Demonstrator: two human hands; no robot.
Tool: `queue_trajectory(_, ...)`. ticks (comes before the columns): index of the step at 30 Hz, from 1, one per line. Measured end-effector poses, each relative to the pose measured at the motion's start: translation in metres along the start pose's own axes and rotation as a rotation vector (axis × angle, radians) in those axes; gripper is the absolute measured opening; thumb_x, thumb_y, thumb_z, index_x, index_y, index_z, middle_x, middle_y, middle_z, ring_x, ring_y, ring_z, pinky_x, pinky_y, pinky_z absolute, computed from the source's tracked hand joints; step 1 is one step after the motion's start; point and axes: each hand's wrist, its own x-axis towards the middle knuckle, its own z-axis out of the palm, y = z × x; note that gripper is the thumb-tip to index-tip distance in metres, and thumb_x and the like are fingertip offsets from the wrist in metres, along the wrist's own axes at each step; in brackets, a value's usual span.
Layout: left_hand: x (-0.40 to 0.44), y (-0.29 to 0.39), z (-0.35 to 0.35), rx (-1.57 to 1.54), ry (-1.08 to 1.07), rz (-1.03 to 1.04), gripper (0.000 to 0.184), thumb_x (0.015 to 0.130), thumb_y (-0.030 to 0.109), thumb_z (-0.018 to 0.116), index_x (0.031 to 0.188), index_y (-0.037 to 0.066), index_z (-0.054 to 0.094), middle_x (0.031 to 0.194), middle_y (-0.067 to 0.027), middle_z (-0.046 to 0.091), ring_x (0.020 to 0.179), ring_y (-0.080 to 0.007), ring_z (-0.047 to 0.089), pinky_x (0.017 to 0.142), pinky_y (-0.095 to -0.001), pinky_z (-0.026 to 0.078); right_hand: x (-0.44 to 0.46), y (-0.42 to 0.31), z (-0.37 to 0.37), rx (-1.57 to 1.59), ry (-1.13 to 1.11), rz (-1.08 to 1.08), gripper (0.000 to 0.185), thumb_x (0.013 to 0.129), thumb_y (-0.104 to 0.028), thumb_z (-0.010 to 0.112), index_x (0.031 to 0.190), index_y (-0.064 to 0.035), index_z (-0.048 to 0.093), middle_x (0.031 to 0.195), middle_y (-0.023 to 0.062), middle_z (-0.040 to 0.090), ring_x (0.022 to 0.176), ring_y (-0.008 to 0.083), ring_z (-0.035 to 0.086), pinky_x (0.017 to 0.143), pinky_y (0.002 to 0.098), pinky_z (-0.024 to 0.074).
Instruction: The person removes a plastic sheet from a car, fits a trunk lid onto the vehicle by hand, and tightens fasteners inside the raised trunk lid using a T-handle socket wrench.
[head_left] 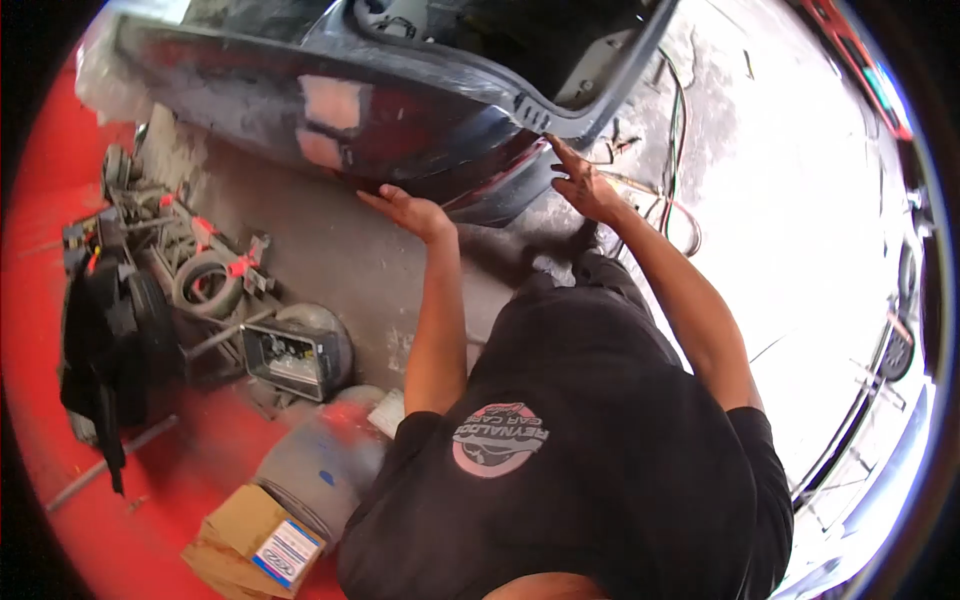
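A dark car body panel (420, 130) with pinkish sanded patches spans the top of the view. Below its lower edge, my left hand (408, 212) is held palm up with its fingers spread, close to the panel; whether it touches cannot be told. My right hand (588, 188) is at the panel's right end, its index finger pointing up to the edge below a row of small slots, the other fingers partly bent. Neither hand holds anything visible. Behind the panel is the dark opening of the car body.
Wheels and metal parts (205, 285) lie at the left on a red floor. A metal box (290, 358), a grey drum (325, 470) and a cardboard box (250, 540) stand at the lower left. Hoses (675, 140) run along the floor at the right.
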Motion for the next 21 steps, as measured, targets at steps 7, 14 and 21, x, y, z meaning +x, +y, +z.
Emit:
queue_trajectory(7, 0.011, 0.004, -0.008, 0.154, -0.049, -0.042, 0.07, 0.112, 0.038, 0.03, 0.159, -0.009, 0.009, 0.165, -0.0335, 0.014, 0.152, -0.0419, 0.025, 0.126, -0.0451, 0.021, 0.0, 0.011, 0.017, -0.024, 0.092, -0.158, 0.086, 0.083, 0.0, 0.057, 0.16, 0.0, 0.019, 0.162, 0.0261, 0.031, 0.151, 0.0383, 0.031, 0.119, 0.0414, 0.037)
queue_trajectory(14, 0.011, 0.017, -0.01, 0.157, -0.095, -0.097, 0.069, 0.112, 0.037, 0.031, 0.16, -0.007, 0.009, 0.166, -0.0319, 0.011, 0.152, -0.0413, 0.025, 0.125, -0.0459, 0.023, 0.002, 0.021, 0.039, 0.022, 0.187, -0.222, 0.089, 0.089, 0.004, 0.059, 0.164, -0.0109, 0.013, 0.168, 0.0203, 0.019, 0.149, 0.0364, 0.036, 0.107, 0.0409, 0.0518)
queue_trajectory(21, 0.021, 0.008, -0.017, 0.187, -0.146, -0.069, 0.067, 0.112, 0.035, 0.031, 0.16, -0.007, 0.008, 0.167, -0.0305, 0.008, 0.152, -0.0409, 0.024, 0.126, -0.0452, 0.023, 0.003, 0.021, 0.045, 0.078, 0.274, -0.298, 0.09, 0.089, 0.004, 0.06, 0.164, -0.0139, 0.014, 0.168, 0.0189, 0.018, 0.146, 0.0373, 0.039, 0.106, 0.0427, 0.0523)
